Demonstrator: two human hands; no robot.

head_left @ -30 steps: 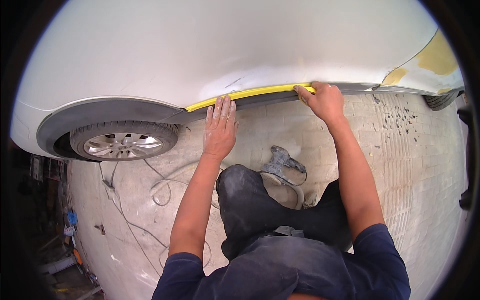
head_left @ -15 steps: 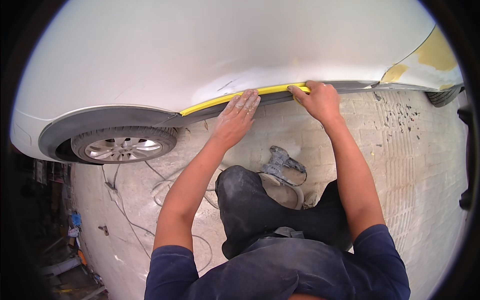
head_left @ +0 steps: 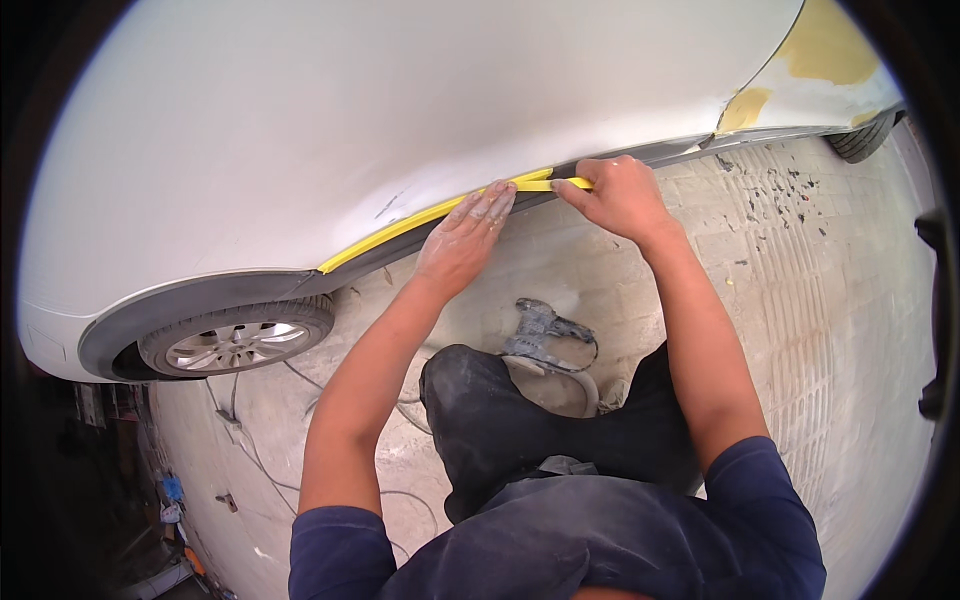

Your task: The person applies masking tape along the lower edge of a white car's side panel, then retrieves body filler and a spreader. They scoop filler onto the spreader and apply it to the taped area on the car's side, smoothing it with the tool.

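Observation:
Yellow masking tape (head_left: 400, 227) runs along the lower edge of a pale car body (head_left: 420, 90), just above the dark sill trim (head_left: 398, 252). My left hand (head_left: 465, 240) lies flat with fingers stretched, its fingertips touching the tape. Closed around a loose length of yellow tape is my right hand (head_left: 620, 197), which stands to the right of the left one. That length stretches between the two hands, slightly off the panel and below the stuck strip's right end. Whether a roll sits inside the right hand is hidden.
A dusty power sander (head_left: 545, 330) and its hose rest on the floor between my knees and the car. Cables (head_left: 255, 450) trail across the floor at left. The car's wheel (head_left: 235, 345) is at left; yellowish filler patches (head_left: 830, 45) mark the panel at far right.
The tape between my hands now hangs apart from the panel edge, where before it lay along it up to my right hand. The view has turned slightly; my left hand stays on the tape.

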